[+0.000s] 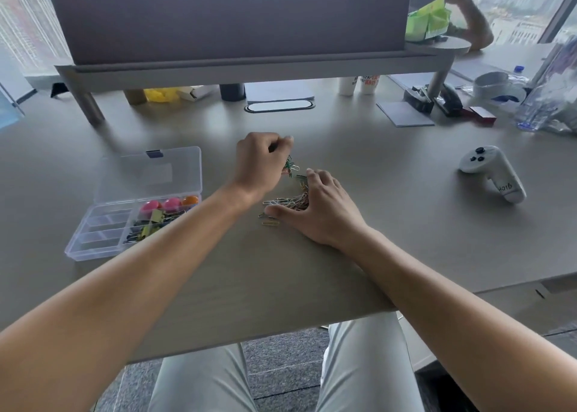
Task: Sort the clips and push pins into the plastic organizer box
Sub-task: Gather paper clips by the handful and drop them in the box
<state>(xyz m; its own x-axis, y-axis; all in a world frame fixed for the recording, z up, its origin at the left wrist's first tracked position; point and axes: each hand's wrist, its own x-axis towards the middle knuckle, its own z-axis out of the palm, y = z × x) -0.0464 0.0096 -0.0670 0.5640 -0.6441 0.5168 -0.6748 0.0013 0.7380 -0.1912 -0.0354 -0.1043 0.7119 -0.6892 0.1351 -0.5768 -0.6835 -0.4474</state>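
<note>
A clear plastic organizer box (pixel 93 251) lies open at the left of the desk, its lid (pixel 150 174) tilted back. Its compartments hold pink and orange round pins (pixel 170 204) and yellow and black binder clips (pixel 151 226). A pile of coloured paper clips (pixel 285 201) lies at the desk's middle. My left hand (pixel 260 165) is raised just above the pile, fingers pinched on a small bunch of green paper clips (pixel 289 165). My right hand (pixel 321 208) rests flat on the pile's right side, fingers spread over the clips.
A white game controller (pixel 490 171) lies to the right. A monitor stand (pixel 249 65) spans the back, with cups, a notepad, a stapler and plastic bags behind and to the right. The desk's front edge runs close to my lap.
</note>
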